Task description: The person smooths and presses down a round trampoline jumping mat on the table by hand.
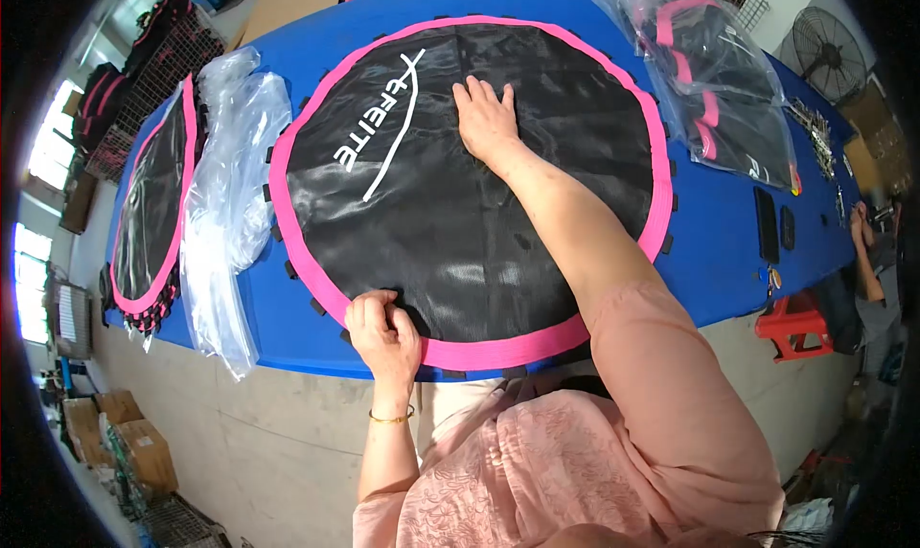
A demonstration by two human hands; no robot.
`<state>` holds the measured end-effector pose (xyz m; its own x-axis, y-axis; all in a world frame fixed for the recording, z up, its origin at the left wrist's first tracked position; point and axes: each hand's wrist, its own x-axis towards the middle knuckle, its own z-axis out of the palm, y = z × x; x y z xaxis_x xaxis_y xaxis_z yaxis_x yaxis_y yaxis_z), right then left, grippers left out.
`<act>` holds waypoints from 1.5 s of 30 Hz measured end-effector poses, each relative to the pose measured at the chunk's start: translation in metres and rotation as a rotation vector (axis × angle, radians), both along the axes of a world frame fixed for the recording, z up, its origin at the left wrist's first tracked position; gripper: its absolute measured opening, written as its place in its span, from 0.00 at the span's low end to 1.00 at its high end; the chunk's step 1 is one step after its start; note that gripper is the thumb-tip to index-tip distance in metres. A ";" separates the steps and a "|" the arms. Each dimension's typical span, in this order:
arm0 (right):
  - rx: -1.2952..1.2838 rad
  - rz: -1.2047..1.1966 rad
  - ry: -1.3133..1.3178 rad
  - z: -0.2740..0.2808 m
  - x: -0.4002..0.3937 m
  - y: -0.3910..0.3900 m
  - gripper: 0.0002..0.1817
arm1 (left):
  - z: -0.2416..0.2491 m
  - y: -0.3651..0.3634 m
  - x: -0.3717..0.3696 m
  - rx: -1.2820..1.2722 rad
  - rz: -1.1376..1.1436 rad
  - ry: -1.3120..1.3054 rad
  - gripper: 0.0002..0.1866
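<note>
A round black mat (460, 213) with a pink border and white lettering lies flat on the blue table (259, 332). My right hand (486, 117) rests palm down on the mat's upper middle, fingers spread. At the mat's lower left edge, my left hand (385, 332) has its fingers curled on the pink border; whether they grip it is hidden. Small black tabs stick out around the rim.
Clear plastic bags (230, 203) and a folded black-and-pink mat (156, 208) lie at the left. Bagged mats (724, 79) are at the upper right, near a black phone-like object (766, 224). A red stool (793, 328), a fan (824, 45) and another person's arm (866, 261) are further right.
</note>
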<state>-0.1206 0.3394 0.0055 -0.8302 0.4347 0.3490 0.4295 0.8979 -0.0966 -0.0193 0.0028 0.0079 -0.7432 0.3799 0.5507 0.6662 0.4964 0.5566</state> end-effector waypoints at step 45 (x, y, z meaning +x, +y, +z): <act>0.105 -0.011 0.154 -0.010 -0.060 0.083 0.29 | 0.009 -0.001 0.000 -0.053 -0.048 -0.076 0.10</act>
<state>-0.1806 0.4223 -0.0049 -0.7587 0.3982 0.5156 0.4270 0.9017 -0.0680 -0.0191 0.0021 0.0170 -0.7625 0.4432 0.4714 0.6466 0.4953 0.5802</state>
